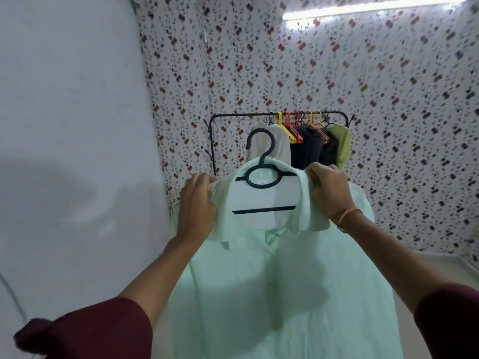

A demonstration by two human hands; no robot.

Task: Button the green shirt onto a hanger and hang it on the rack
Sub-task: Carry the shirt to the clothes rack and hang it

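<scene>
Before the rack [278, 115], our left hand [198, 203] and right hand [329, 193] each pinch the shirt [285, 294] by a shoulder, on its hanger [261, 161]; next, we judge, the hook must reach the rail.

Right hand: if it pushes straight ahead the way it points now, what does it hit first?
Likely the dark garments hanging on the rack, directly beyond the right hand; depth is unclear.

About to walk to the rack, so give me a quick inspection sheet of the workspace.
Surface: pale floor, bare where seen.
Job's things: green shirt on black hanger, held up; rack behind with hung clothes.
Clutter: nothing seen.
Hands: left hand and right hand both grip the shirt's shoulders.
Cables: thin line at far left edge, unclear.
Surroundings: speckled wall, tube light.
</scene>
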